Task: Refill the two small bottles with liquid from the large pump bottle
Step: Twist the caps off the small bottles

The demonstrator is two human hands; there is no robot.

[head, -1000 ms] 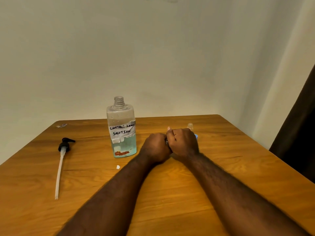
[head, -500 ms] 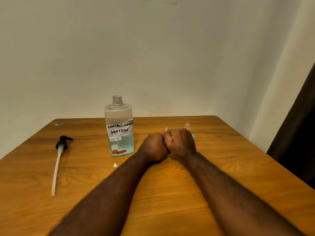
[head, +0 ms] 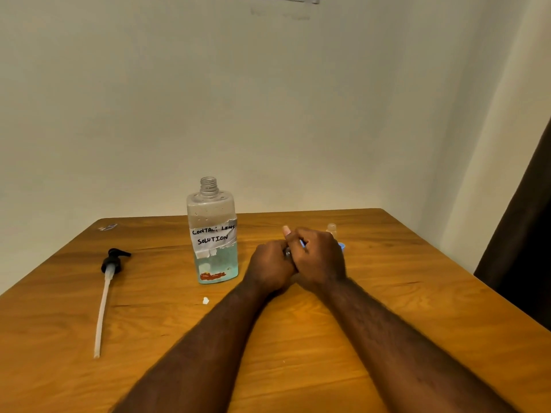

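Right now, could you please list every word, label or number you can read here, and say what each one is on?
"CONTACT LENS SOLUTION": handwritten on a white taped label on the large bottle; the end of the first word is partly unclear.
Reddish print near the bottle's base: too small to read.
Small scrap at the table's far left corner: blurred, unreadable.

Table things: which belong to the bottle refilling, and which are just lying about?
Part of the job:
large bottle, neck open
pump, lying flat
small bottle
blue cap
left hand, right hand, closed together

Lying about:
white scrap
wrapper scrap
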